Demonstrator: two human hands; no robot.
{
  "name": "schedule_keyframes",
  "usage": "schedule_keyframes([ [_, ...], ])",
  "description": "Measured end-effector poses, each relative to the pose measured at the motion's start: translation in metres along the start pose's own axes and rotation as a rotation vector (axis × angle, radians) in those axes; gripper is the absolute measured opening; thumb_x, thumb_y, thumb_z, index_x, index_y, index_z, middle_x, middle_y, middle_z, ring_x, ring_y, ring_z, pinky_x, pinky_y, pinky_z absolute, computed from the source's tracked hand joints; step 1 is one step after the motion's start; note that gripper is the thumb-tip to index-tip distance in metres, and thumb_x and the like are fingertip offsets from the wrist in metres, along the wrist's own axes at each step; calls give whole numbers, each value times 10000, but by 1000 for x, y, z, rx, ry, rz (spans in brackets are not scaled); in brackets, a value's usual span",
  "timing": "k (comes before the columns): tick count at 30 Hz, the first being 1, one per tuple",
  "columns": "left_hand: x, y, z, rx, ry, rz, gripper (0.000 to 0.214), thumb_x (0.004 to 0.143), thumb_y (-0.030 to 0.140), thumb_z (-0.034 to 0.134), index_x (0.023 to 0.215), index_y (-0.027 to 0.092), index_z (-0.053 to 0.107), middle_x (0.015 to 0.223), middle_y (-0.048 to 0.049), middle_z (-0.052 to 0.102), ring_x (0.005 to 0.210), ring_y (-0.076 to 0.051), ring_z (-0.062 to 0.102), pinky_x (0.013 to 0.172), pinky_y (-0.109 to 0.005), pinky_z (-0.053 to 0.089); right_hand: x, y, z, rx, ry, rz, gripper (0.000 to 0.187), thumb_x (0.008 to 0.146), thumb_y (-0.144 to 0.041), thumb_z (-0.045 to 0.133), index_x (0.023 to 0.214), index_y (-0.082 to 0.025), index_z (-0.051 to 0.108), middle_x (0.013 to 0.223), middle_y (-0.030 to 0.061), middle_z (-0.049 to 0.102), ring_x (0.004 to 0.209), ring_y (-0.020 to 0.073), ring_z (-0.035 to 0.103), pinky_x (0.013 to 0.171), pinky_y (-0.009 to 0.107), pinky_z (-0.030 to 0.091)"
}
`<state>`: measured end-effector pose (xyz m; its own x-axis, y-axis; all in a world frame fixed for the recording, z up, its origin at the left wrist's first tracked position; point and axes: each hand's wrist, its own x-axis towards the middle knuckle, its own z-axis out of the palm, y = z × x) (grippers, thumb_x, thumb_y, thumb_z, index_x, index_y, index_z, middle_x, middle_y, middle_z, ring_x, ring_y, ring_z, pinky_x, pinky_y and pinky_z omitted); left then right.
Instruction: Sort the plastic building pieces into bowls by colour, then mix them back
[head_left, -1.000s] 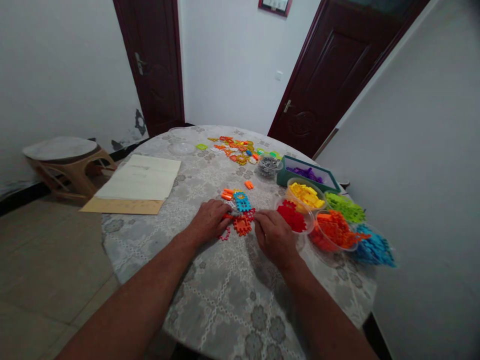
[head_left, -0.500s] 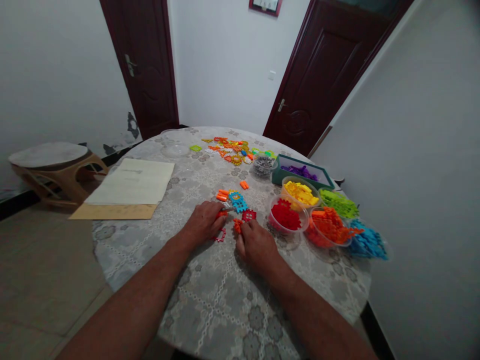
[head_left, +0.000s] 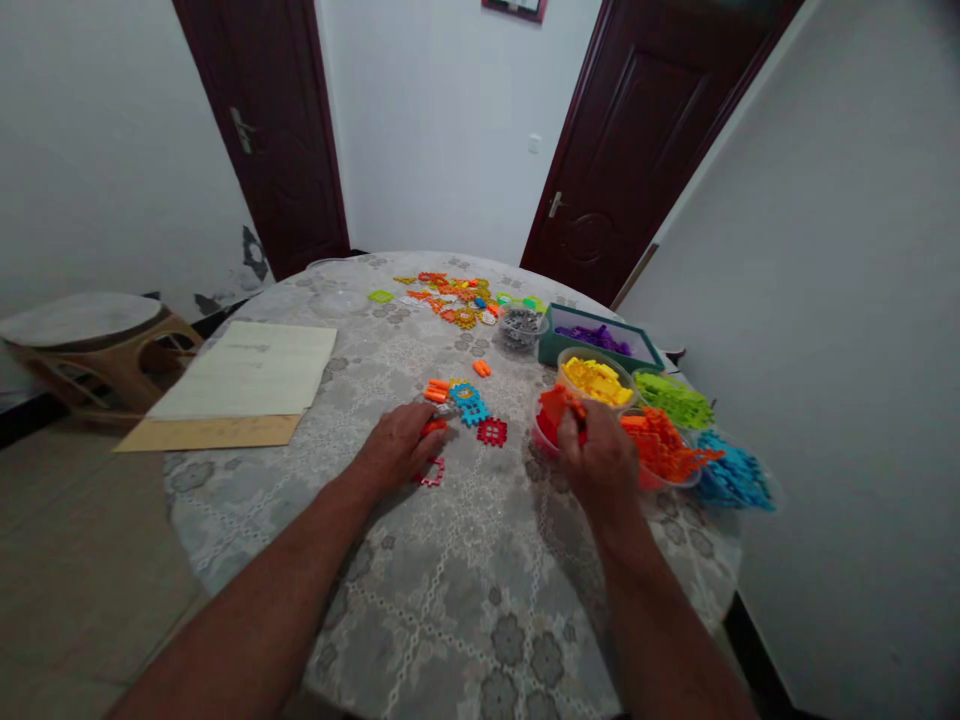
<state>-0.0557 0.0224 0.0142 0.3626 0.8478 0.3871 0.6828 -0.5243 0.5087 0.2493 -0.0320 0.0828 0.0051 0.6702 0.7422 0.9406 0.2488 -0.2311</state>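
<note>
My right hand (head_left: 602, 455) is closed on an orange toothed plastic building piece (head_left: 561, 402), held over the tub of red pieces (head_left: 546, 432). Its fingers partly cover that tub. My left hand (head_left: 396, 445) rests on the table, its fingers curled round a small orange plastic piece (head_left: 434, 426). A pinkish-red frame piece (head_left: 433, 473) lies by its fingertips. Just beyond are a blue toothed piece (head_left: 470, 405), a red square window-like piece (head_left: 492, 432) and several orange tube-shaped pieces (head_left: 436, 390). Another orange piece (head_left: 481, 368) lies farther out.
At right stand tubs of yellow (head_left: 598, 382), green (head_left: 675, 400), orange (head_left: 664, 445) and blue pieces (head_left: 735, 472). Behind are a tub of grey pieces (head_left: 521, 328) and a green box (head_left: 549, 345) with purple ones. Mixed pieces (head_left: 457, 300) lie far back; paper sheets (head_left: 244, 370) lie left.
My right hand has moved right, from beside the red square piece to over the red tub, with orange plastic in its fingers. My left hand stays nearly in place.
</note>
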Motion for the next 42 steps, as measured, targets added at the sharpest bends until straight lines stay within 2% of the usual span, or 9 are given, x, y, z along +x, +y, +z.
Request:
schedule_keyframes([
  [4,1,1,-1,-17,-4,-10,251,1033,406,573,1164,217,673,1060,-111,718,952,-270,650,873,-412,495,7,40,5,-188,-50,117,262,1054,-317,461,1052,-174,681,926,122,722,840,255,639,776,349,462],
  [8,2,8,-7,-95,25,-67,186,1012,378,588,1083,228,670,986,-87,704,898,-245,636,845,-397,494,4,56,12,-218,-82,61,287,1039,-303,489,1161,-134,686,1087,185,745,1005,309,658,918,420,493],
  [12,3,18,-16,-209,64,-218,146,991,386,619,972,246,656,876,-45,677,805,-216,616,759,-364,480,3,46,9,-86,-78,-52,319,1045,-329,525,1267,-145,663,1244,188,724,1152,324,639,1072,491,467],
  [17,7,18,-21,-630,96,-429,266,981,478,634,1020,219,682,863,-36,697,718,-177,621,643,-311,481,-2,29,8,19,-294,-237,249,959,-421,724,1119,-232,704,1347,151,687,1326,364,565,1167,576,405],
  [21,10,15,-20,-1067,87,-514,355,910,488,730,1080,182,674,951,-66,727,800,-196,712,629,-287,534,-10,22,15,-20,-393,-241,76,966,-271,695,1031,-233,706,1302,143,711,1377,366,528,1174,586,381],
  [24,10,16,-19,-1192,78,-540,386,851,470,812,1052,171,670,960,-67,723,803,-191,720,623,-279,553,-12,17,16,-17,-395,-229,61,978,-232,664,1023,-222,704,1275,139,719,1359,351,539,1172,574,380],
  [31,7,25,-15,-1267,-34,-521,367,858,444,828,1078,181,695,929,-50,691,764,-167,686,590,-255,535,-9,-5,8,46,-288,-212,142,991,-274,661,1107,-210,711,1334,151,694,1407,363,518,1203,600,358],
  [37,1,38,-16,-1136,-282,-435,447,890,529,795,1209,225,720,849,-20,674,557,-112,563,508,-240,429,-16,-45,5,328,-195,-233,333,1064,-216,551,1383,-216,643,1340,144,705,1275,283,634,1132,500,510],
  [42,1,53,-23,-971,-424,-282,361,903,513,787,1101,211,781,940,-68,713,732,-159,597,615,-259,469,-25,-64,12,444,-250,-228,365,1075,-217,539,1431,-197,619,1281,141,746,1187,258,700,1054,439,573],
])
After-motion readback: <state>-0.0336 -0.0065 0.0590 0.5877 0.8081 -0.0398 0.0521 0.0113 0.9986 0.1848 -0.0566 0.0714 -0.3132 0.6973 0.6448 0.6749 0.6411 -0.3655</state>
